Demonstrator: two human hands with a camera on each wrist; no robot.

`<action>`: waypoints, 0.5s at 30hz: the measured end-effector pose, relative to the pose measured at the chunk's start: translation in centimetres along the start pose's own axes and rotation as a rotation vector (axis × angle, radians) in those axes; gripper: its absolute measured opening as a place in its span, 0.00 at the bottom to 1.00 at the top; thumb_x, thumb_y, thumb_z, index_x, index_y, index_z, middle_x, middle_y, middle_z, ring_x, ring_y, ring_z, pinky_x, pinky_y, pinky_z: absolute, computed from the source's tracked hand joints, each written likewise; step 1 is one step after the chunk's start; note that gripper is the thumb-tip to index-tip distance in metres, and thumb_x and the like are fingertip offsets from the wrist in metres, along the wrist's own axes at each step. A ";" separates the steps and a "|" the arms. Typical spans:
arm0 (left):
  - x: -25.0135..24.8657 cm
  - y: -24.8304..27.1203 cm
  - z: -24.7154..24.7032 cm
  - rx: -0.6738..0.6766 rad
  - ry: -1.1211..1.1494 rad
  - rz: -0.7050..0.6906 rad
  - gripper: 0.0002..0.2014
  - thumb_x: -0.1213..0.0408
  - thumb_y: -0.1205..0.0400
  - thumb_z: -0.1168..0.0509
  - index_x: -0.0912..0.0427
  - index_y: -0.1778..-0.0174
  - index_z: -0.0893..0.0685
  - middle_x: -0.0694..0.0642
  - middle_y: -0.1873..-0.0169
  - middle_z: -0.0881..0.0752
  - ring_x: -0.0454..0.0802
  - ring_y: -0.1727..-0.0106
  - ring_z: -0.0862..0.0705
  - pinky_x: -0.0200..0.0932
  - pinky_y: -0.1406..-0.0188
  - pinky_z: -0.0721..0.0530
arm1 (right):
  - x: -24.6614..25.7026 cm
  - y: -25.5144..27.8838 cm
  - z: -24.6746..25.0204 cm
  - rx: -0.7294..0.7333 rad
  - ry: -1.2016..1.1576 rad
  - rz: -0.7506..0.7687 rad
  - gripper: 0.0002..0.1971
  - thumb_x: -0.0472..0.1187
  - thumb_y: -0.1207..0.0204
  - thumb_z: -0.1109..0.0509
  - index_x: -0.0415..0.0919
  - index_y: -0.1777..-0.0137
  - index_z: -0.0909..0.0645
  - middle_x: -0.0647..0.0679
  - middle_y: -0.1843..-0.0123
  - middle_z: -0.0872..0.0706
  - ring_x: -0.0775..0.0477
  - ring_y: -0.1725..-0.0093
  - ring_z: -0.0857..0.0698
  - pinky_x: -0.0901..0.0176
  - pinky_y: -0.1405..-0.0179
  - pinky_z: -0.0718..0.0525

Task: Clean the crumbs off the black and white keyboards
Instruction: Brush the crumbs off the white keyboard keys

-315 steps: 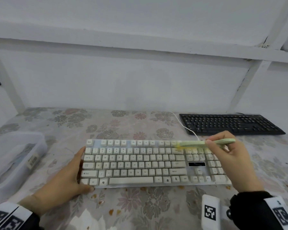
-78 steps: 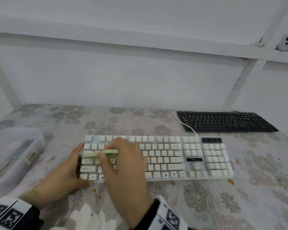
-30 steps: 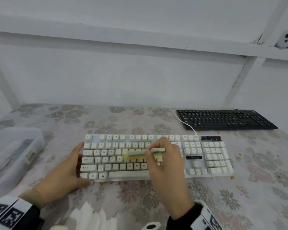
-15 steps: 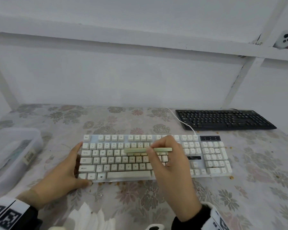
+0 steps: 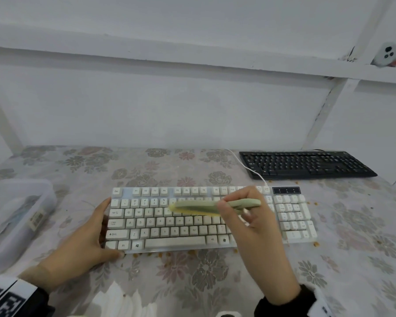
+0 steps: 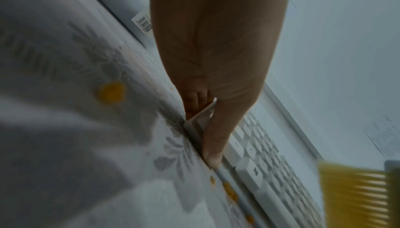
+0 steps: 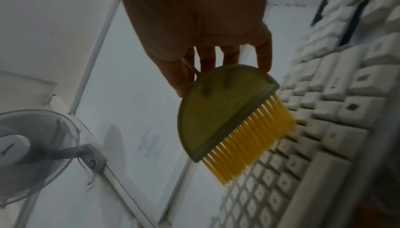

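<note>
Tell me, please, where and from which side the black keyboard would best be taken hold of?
Grip the black keyboard by its two short ends, hands coming from either side. It lies flat, long and thin, with bare tablecloth at its near edge; the white cable crosses its left corner, so mind that.

right hand [image 5: 249, 223] and brush [image 5: 206, 207] now further right over white keyboard [image 5: 293, 216], more crumbs [image 5: 160, 255] along its front edge

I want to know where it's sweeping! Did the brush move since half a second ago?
Yes. The brush shifted slightly rightward along the white keyboard, toward its number pad.
</note>
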State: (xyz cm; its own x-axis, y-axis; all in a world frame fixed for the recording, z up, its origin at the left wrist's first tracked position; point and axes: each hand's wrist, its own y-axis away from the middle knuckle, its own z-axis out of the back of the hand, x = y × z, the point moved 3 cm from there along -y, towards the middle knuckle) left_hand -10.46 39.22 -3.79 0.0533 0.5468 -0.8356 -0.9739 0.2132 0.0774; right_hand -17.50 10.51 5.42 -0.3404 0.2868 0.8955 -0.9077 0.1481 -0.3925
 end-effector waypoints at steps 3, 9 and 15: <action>0.1 -0.1 0.0 -0.002 -0.009 -0.002 0.56 0.75 0.35 0.20 0.15 0.36 0.47 0.47 0.44 0.16 0.37 0.46 0.13 0.44 0.47 0.15 | -1.3 0.2 -0.2 0.039 -0.022 -0.072 0.05 0.42 0.24 0.29 0.48 0.60 0.21 0.52 0.61 0.17 0.52 0.58 0.18 0.63 0.56 0.20; -0.2 0.1 -0.2 0.024 0.013 -0.027 0.53 0.74 0.36 0.21 0.19 0.35 0.43 0.27 0.46 0.18 0.37 0.45 0.14 0.40 0.49 0.16 | -2.3 0.0 2.9 -0.092 0.204 -0.045 0.08 0.43 0.24 0.29 0.58 0.59 0.22 0.55 0.57 0.17 0.50 0.54 0.20 0.61 0.58 0.22; -0.3 0.0 -0.2 0.017 0.014 -0.041 0.53 0.76 0.36 0.20 0.21 0.34 0.43 0.25 0.45 0.19 0.35 0.45 0.14 0.41 0.50 0.17 | -1.9 0.0 2.8 -0.005 0.061 -0.049 0.08 0.39 0.25 0.28 0.53 0.62 0.20 0.52 0.60 0.16 0.49 0.59 0.18 0.53 0.58 0.21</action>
State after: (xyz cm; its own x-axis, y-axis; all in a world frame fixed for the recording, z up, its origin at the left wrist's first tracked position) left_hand -10.54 38.90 -3.69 0.0896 0.5258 -0.8459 -0.9671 0.2490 0.0524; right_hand -17.49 7.29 4.32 -0.2800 0.3358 0.8994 -0.9217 0.1681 -0.3497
